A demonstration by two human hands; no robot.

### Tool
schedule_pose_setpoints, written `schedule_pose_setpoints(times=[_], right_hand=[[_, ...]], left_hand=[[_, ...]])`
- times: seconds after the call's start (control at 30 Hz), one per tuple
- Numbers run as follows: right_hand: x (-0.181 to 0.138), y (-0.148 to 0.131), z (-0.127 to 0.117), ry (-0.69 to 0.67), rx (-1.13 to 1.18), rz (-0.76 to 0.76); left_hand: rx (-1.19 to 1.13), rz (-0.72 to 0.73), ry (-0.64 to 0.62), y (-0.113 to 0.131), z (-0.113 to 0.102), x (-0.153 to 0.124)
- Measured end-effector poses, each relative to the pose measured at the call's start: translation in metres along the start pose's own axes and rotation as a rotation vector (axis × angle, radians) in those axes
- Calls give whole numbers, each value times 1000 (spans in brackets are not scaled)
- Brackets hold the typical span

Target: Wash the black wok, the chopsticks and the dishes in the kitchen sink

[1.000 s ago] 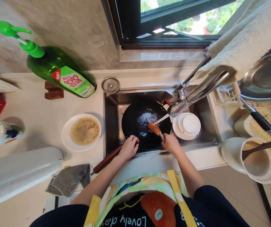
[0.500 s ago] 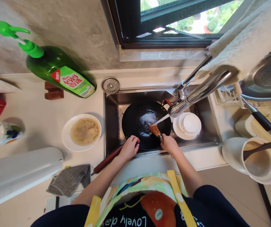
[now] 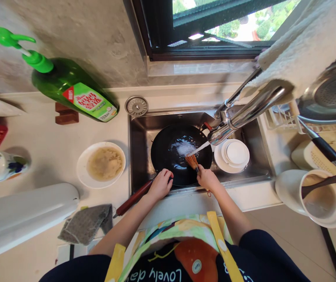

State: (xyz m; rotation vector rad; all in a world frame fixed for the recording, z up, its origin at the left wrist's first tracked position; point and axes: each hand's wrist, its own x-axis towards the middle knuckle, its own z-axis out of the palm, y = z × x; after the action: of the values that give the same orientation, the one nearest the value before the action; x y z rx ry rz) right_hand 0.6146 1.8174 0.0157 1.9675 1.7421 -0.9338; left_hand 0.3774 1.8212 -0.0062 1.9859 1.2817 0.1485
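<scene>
A black wok (image 3: 168,156) sits in the steel sink (image 3: 137,156), its red handle (image 3: 131,199) sticking out over the counter. My left hand (image 3: 160,184) is closed on the wok's near rim where the handle joins. My right hand (image 3: 207,179) is closed around a bamboo brush (image 3: 191,160), whose bristles rest inside the wok. Water runs from the chrome tap (image 3: 238,117) onto the bristles and foams in the wok's middle.
White dishes (image 3: 234,154) lie in the sink to the right of the wok. On the left counter are a plate with beige residue (image 3: 105,163), a green soap bottle (image 3: 70,88), a grey cloth (image 3: 85,223) and a sink strainer (image 3: 136,105). Bowls and a ladle (image 3: 323,196) stand at right.
My right hand has drawn the brush slightly left and nearer within the wok. My left hand has stayed on the rim and the water keeps running.
</scene>
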Motion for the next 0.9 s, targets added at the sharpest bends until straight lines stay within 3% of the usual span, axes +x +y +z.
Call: schedule_pose_setpoints(times=[0.9], right_hand=[[-5,-7,-2,-56,-57,2]], left_hand=[[16,1,-38,2,2,-1]])
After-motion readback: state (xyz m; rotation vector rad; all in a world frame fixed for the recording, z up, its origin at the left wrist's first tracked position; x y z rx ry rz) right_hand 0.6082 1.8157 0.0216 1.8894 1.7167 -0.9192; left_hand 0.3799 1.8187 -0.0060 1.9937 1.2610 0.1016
